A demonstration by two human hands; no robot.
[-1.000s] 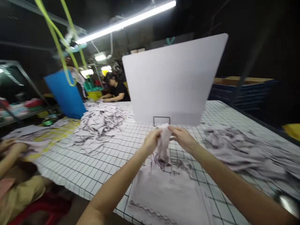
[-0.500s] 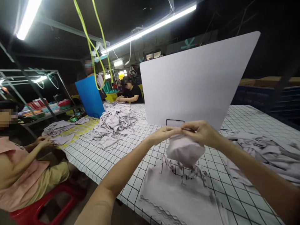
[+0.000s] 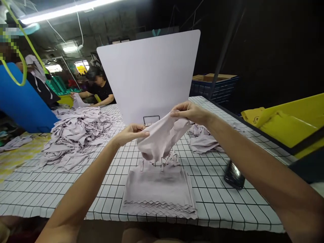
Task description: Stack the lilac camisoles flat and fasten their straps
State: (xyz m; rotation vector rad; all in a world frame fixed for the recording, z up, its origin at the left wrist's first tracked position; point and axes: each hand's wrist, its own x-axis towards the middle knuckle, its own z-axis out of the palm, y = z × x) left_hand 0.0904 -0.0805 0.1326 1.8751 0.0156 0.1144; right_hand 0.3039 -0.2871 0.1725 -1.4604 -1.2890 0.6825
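A pale mauve garment [image 3: 162, 135] hangs stretched between my two hands, above the table. My left hand [image 3: 134, 133] pinches its left edge between thumb and fingers. The upper right edge is gripped by my right hand [image 3: 188, 112]. Directly beneath, a neat stack of similar folded garments [image 3: 159, 190] with wavy hems and thin straps lies near the table's front edge. The hanging garment's lower part reaches close to the straps of this stack.
On the checked tablecloth [image 3: 108, 189] are a large loose garment heap [image 3: 78, 131] at left, a smaller pile [image 3: 202, 140] and a dark phone [image 3: 234, 175] at right. A white board [image 3: 152, 74] stands behind. Another person [image 3: 101, 89] handles cloth at the far side.
The view has turned right and the phone has come into sight. My hands have moved apart, spreading the garment that was bunched between them.
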